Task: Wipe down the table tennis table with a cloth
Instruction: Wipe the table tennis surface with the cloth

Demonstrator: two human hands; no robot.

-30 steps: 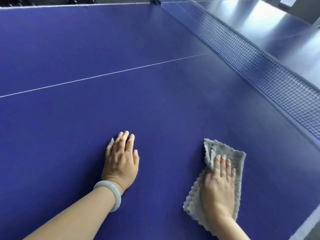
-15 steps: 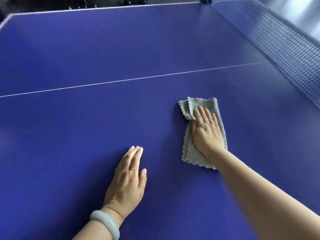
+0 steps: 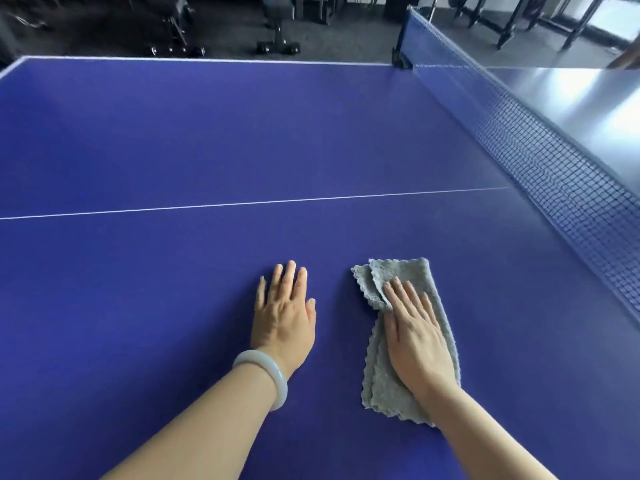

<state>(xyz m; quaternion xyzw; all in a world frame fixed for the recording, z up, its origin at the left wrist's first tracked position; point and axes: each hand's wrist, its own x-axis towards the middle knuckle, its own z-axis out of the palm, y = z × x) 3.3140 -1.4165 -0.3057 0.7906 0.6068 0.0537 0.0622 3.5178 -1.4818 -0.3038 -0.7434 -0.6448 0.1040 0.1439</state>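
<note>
Cloth [image 3: 403, 271] sits under my right grip [image 3: 415, 341], fingers straight, pressing; left grip [image 3: 282, 323] spread flat on the desk [image 3: 173, 140]. I'd hold pressure even, strokes overlapping.

A: Along the top, left to right?
B: All across, dark floor [image 3: 346, 36]. At left, a black metal frame [image 3: 177, 29] on small wheels. Near the middle, a second black stand [image 3: 278, 29], upright, also wheeled.
A: Touching each other?
B: No, well apart.
A: Further right?
B: A row of dark furniture legs [image 3: 507, 27], slanted in this wide view. Behind them, bright window light [image 3: 620, 12]. Kind of furniture hard to tell.
A: Anything lower down?
B: A pale bangle [image 3: 278, 375], smooth, glossy, milky white, low and left of centre.
A: And at the right edge, under the light?
B: A brownish sliver [image 3: 625, 58], too cropped to name.
</note>
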